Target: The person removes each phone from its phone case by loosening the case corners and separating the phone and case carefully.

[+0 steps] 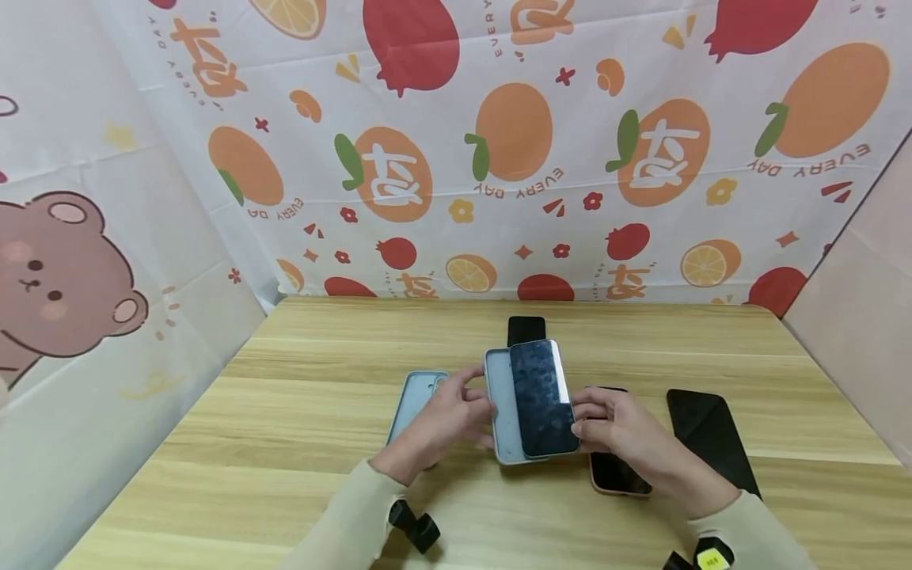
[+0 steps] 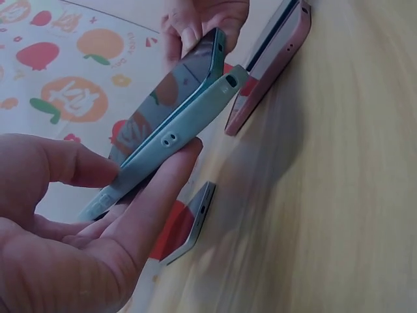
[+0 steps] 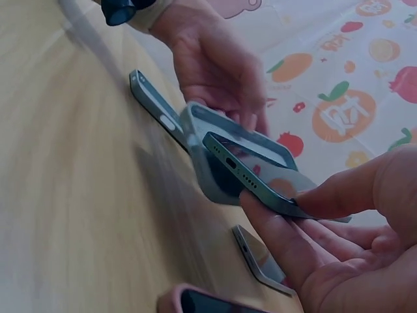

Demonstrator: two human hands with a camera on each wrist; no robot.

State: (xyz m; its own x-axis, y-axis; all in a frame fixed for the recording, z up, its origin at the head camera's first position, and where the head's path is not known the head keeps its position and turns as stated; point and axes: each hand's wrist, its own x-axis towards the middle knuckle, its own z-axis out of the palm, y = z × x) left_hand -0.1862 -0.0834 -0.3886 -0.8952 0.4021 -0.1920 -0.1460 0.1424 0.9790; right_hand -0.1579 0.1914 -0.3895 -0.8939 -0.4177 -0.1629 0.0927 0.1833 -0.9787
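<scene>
The case and the phone are held together above the table, in the middle of the scene. I judge the work to be about halfway: the phone lies askew over the right part of the case, passes its right edge, and is not seated in it. Whether it is going in or coming out, I cannot tell, so either the full joining or the full parting is left.

The left hand reaches in from the near left and pinches the case at its left side, thumb above, a finger below. The right hand reaches in from the near right; its thumb and fingers are closed on the phone's right edge.

A second case lies at left, a far phone behind, a pink phone and a black phone at right; no hand holds these.
</scene>
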